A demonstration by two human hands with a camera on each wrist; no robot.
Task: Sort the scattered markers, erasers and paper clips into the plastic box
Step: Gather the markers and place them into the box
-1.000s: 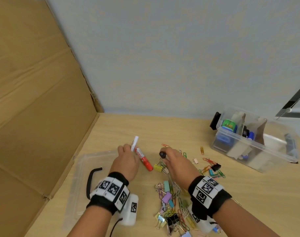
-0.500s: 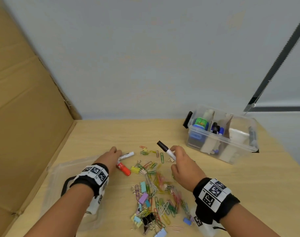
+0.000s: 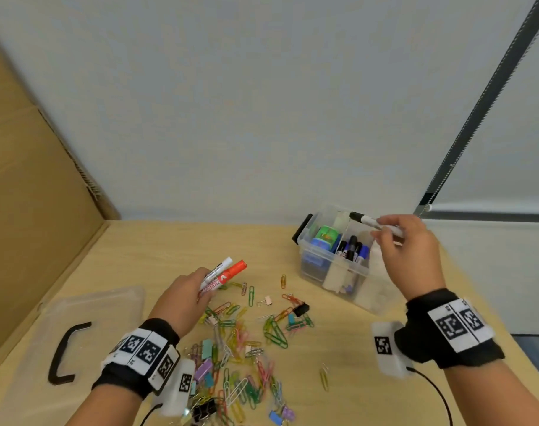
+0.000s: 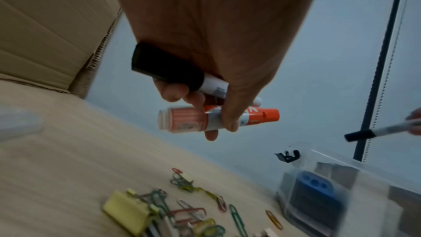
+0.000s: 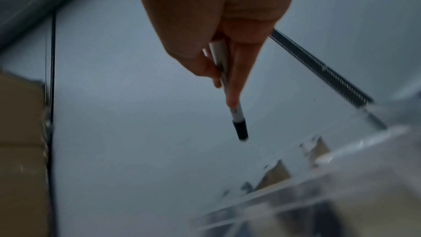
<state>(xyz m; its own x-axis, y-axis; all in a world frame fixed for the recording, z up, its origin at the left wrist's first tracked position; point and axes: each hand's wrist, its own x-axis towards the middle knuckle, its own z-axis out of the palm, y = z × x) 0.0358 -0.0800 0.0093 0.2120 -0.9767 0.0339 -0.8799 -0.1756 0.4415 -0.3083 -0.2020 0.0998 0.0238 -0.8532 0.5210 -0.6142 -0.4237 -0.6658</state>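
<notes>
A person's right hand (image 3: 411, 256) pinches a thin black-capped marker (image 3: 375, 223) over the plastic box (image 3: 332, 265) at two o'clock on the worktop (image 3: 157, 250); the left hand (image 3: 182, 298) grips two more — a red marker (image 3: 229, 273) and a white-barrelled one (image 3: 216, 269) — above the heap of paper clips (image 3: 246, 348) at six o'clock. The thin marker lies nearly level across the box, so released like that it would likely bridge the dividers or roll off the rim; the doubled left grip could let one slip.

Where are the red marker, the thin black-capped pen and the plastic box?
red marker (image 3: 235, 269), head view, on its red cap.
thin black-capped pen (image 3: 357, 216), head view, on its black cap.
plastic box (image 3: 326, 269), head view, on its front wall.
</notes>
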